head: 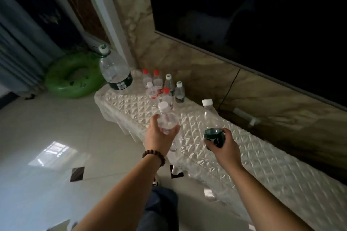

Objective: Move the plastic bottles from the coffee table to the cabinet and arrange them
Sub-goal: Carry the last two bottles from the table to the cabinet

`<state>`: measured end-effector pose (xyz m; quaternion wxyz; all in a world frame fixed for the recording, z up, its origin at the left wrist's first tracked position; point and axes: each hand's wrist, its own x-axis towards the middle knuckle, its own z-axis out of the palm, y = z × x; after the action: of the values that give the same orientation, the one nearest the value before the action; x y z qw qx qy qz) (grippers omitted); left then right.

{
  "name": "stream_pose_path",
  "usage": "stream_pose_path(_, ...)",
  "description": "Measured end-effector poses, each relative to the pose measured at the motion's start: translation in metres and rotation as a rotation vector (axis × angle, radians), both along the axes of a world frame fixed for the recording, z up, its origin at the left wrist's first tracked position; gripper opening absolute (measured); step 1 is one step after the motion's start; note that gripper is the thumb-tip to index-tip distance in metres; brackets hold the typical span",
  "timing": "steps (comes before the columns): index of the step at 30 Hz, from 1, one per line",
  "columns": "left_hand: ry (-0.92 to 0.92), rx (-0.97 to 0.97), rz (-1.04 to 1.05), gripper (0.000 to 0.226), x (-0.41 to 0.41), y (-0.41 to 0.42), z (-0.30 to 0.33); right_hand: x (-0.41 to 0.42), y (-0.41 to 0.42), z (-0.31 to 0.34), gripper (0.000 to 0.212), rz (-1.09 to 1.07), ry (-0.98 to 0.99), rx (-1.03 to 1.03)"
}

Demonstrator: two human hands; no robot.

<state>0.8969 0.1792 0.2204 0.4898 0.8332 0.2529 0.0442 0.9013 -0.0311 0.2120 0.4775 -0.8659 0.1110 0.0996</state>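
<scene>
Head view, one frame. Left hand (161, 134), beaded bracelet (154, 157) at its wrist: fingers and thumb curled round a clear bottle (167, 118) with a pale cap, held tilted above the near edge of the cabinet (262, 155); the cabinet top wears a quilted white cover. Right hand (218, 141): fingers wrapped round the dark green label of a second clear bottle (211, 116), white cap uppermost, body upright over the cover; whether its base touches the cover cannot be told. Beyond the left-hand grip, towards the corner: cluster of small bottles (163, 88), red and white caps, standing upright close together; further left of them, at the cabinet's end, a large jug (115, 71) with green label. Past the jug, on the floor: green swim ring (73, 75). Above the right-hand grip, on the wall: dark screen (262, 15).
</scene>
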Motion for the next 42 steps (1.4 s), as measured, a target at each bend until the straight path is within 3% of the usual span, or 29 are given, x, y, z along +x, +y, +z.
stream_pose_path(7, 0.083, -0.003, -0.216, 0.071, 0.088, 0.060, -0.026, 0.056, 0.065, -0.025, 0.065, -0.231, 0.088, -0.003)
stream_pose_path(16, 0.212, 0.011, -0.436, 0.070, 0.169, 0.082, -0.090, 0.127, 0.086, -0.080, 0.081, -0.452, 0.181, 0.120)
stream_pose_path(24, 0.209, 0.072, -0.479, 0.066, 0.222, 0.048, -0.173, 0.203, 0.076, -0.168, 0.080, -0.422, 0.136, 0.148)
stream_pose_path(31, 0.194, 0.061, -0.455, 0.065, 0.239, 0.034, -0.235, 0.230, 0.070, -0.237, 0.084, -0.345, -0.039, 0.008)
stream_pose_path(42, 0.163, 0.089, -0.456, 0.071, 0.232, 0.043, -0.257, 0.229, 0.073, -0.288, 0.079, -0.338, -0.005, 0.005)
